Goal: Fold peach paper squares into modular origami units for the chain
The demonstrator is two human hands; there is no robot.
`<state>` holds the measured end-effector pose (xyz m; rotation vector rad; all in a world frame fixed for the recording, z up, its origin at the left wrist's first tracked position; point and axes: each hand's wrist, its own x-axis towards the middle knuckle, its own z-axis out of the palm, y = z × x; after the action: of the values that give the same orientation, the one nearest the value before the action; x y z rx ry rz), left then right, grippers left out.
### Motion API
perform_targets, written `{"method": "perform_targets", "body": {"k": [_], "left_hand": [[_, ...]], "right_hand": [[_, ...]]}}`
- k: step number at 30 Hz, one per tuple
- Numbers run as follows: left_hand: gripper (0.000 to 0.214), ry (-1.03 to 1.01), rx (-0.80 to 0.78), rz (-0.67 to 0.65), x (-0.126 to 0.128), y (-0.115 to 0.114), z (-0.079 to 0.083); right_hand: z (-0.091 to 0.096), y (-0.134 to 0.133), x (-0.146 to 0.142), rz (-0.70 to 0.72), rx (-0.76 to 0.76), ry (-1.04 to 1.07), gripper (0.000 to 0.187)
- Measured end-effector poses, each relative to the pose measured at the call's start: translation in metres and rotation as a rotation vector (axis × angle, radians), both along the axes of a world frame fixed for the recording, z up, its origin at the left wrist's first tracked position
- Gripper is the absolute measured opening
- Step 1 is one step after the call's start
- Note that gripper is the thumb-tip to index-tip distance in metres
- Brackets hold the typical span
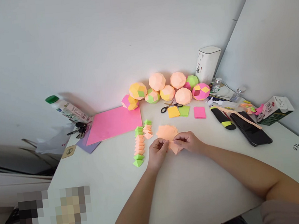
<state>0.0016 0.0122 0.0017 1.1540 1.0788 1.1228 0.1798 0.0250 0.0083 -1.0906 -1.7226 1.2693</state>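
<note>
Near the middle of the white table, my left hand (157, 154) and my right hand (192, 142) pinch a piece of peach paper (176, 150) between thumbs and fingers. How it is folded is too small to make out. Just beyond my fingers lie loose peach paper squares (166, 131), overlapping one another. Left of my left hand stands a row of folded paper pieces (139, 145), peach in the middle with green ones at both ends. Beside that row is a shorter row of folded pieces (147, 129), also peach and green.
Paper balls (157, 81) are heaped along the wall, with scissors (170, 106) and yellow, green and pink paper pads (199, 112) before them. A pink sheet (115, 123) and a bottle (67, 110) are at left. A phone (250, 128), cutter (223, 118) and milk carton (275, 109) lie right.
</note>
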Motion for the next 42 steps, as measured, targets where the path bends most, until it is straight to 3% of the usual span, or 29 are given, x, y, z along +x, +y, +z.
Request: {"method": "perform_targets", "body": {"k": [35, 42], "left_hand": [[0.017, -0.065, 0.001, -0.110, -0.0004, 0.0010, -0.0027], [0.023, -0.033, 0.028, -0.074, 0.0011, 0.0003, -0.0041]], "right_hand": [[0.0002, 0.0012, -0.0007, 0.018, 0.056, -0.057, 0.025], [-0.0033, 0.0020, 0.0005, -0.014, 0.071, -0.019, 0.024]]}}
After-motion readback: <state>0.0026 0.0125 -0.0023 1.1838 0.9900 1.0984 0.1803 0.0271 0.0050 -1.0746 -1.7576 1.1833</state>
